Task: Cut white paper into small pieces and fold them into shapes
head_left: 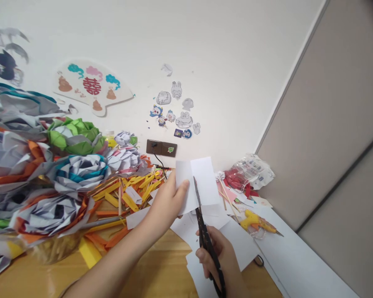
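Note:
My left hand (170,194) pinches a sheet of white paper (207,182) by its left part, thumb on top, and holds it up above the table. A crease or cut line runs down the middle of the sheet. In my right hand (222,252) is a pair of dark-handled scissors (202,225), pointing up and away from me. Its blades lie along the middle of the paper, reaching in from the lower edge. Beneath, more white paper sheets (239,244) lie loose on the wooden table (161,265).
Large folded-paper flowers (81,171) are heaped on the left. Yellow and orange paper strips (112,198) lie beside them. At right are a yellow hot glue gun (256,222), a clear plastic bag (251,171) and a white board (286,248). A cable (159,159) hangs from the wall socket (161,147).

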A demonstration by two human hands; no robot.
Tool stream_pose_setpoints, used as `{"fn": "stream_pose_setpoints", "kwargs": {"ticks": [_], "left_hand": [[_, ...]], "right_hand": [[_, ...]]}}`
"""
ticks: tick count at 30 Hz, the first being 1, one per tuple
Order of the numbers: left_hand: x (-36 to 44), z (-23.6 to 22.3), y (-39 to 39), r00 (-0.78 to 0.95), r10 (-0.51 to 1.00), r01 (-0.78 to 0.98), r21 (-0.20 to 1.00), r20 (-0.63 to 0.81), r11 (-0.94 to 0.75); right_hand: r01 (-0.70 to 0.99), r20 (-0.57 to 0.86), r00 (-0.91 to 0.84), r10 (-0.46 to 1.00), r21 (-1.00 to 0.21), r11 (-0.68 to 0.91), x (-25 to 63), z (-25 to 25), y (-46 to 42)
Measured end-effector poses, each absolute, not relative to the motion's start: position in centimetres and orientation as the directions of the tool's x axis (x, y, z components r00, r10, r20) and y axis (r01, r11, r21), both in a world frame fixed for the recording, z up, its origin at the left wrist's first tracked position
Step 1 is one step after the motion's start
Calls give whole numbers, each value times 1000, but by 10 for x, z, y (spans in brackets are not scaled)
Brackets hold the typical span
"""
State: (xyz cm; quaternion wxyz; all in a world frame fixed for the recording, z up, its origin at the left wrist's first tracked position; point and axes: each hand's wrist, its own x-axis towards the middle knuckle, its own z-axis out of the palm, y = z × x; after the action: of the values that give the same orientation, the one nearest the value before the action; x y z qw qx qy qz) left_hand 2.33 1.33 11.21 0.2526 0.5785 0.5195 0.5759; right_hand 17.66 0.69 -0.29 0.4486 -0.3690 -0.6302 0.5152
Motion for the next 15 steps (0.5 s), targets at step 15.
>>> {"fn": "stream_pose_setpoints", "kwargs": {"ticks": [15], "left_hand": [[16, 110, 20, -296, 913, 93, 959, 282, -266]], "right_hand": [[20, 146, -381, 913, -986, 166, 177, 2, 7]]}}
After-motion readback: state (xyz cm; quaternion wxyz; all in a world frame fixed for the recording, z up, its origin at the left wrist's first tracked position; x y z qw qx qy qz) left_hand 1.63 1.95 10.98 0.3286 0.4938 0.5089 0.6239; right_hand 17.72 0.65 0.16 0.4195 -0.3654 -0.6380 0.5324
